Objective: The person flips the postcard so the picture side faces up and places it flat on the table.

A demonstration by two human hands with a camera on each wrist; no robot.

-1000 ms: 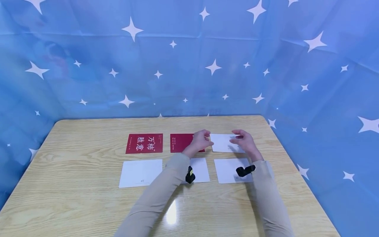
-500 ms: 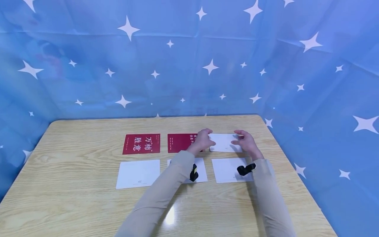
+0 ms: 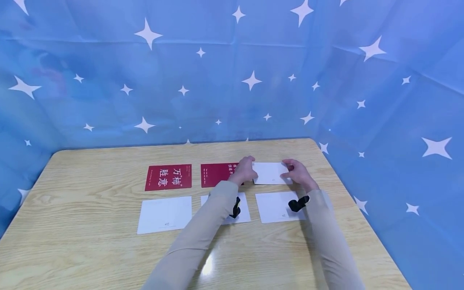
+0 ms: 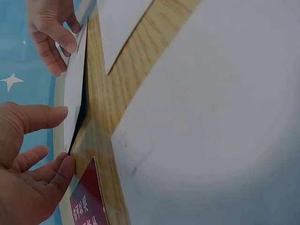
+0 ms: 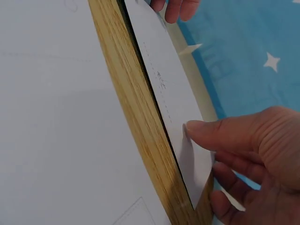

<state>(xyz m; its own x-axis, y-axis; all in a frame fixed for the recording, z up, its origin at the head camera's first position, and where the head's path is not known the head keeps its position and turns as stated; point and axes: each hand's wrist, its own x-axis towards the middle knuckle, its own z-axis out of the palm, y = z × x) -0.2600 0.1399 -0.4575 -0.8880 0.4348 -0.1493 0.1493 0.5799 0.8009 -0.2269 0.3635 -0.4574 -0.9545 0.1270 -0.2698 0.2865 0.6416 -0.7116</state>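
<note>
A white postcard [image 3: 272, 173] at the back right of the table lies between both hands, with a dark gap under its near edge in the wrist views. My left hand [image 3: 244, 171] holds its left end, the thumb [image 4: 49, 117] over the face and fingertips at the corner. At the other end my right hand [image 3: 299, 173] grips it: the thumb [image 5: 206, 133] presses on the face, while the other fingers are beyond the far edge. Left of these hands lies a red card [image 3: 215, 175] with white lettering, partly covered by the left hand.
Another red card [image 3: 168, 177] lies at the back left. A front row has white cards at left [image 3: 164, 214], middle [image 3: 242, 207] and right [image 3: 273, 205], the middle one partly behind my left sleeve. A blue star-patterned curtain [image 3: 217, 80] hangs behind the wooden table [image 3: 90, 201].
The head view has turned slightly right. Both hands have closed in on the back right postcard and taken hold of its ends; its left edge now looks slightly raised.
</note>
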